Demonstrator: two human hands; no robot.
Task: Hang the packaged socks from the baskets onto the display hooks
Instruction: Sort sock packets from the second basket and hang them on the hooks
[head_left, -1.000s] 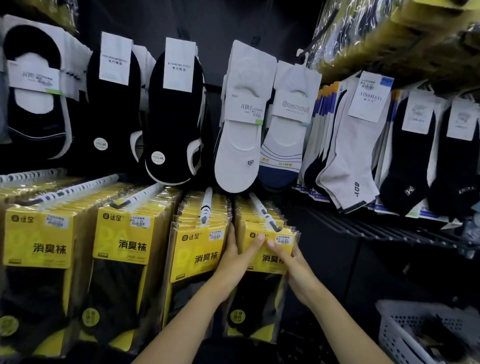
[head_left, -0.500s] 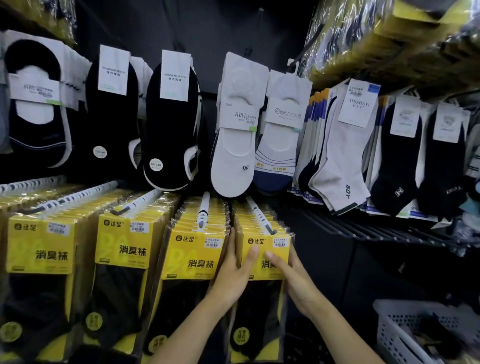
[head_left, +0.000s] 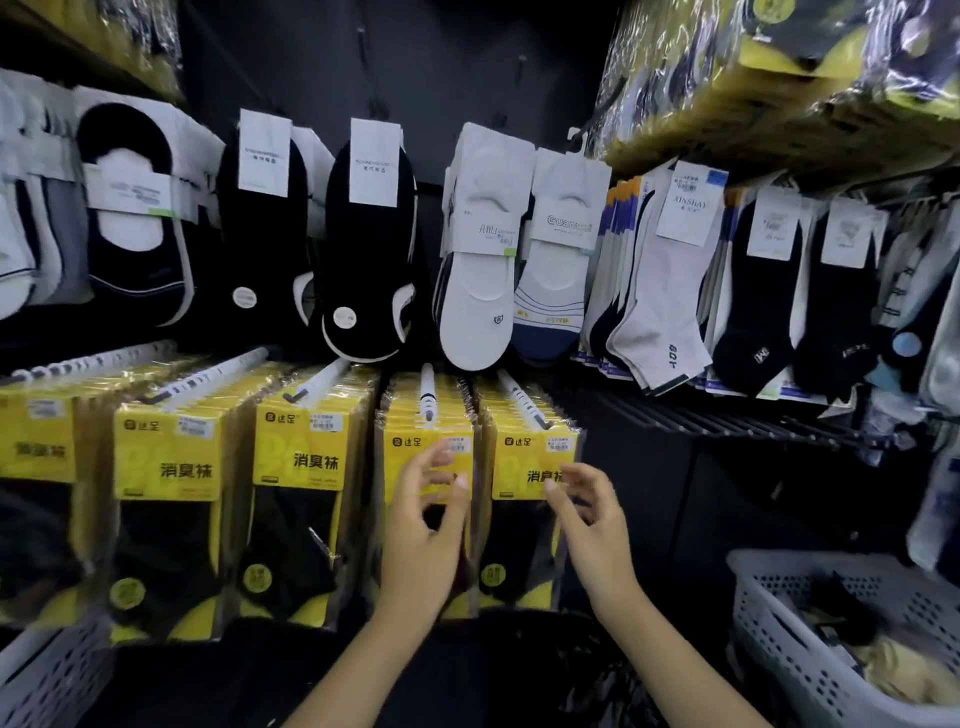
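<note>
Rows of yellow sock packs hang on white display hooks across the lower rack. The rightmost stack of yellow packs (head_left: 530, 457) hangs on its hook (head_left: 522, 400), next to a second stack (head_left: 410, 441) on its own hook (head_left: 427, 389). My left hand (head_left: 423, 535) hovers in front of the second stack, fingers loosely curled, holding nothing. Just in front of the rightmost stack is my right hand (head_left: 587, 514), fingers relaxed and empty. A white basket (head_left: 769, 613) at the lower right holds more sock packs.
Loose socks with paper labels hang in the upper row (head_left: 478, 249). Bare black wire hooks (head_left: 701, 415) stick out to the right of the yellow packs. Wrapped yellow bundles (head_left: 779, 88) sit overhead at the top right. Another white basket (head_left: 47, 675) stands at the lower left.
Both hands have let go of the rightmost yellow pack and pulled back a little from the rack. The view has tilted down, showing more of the baskets.
</note>
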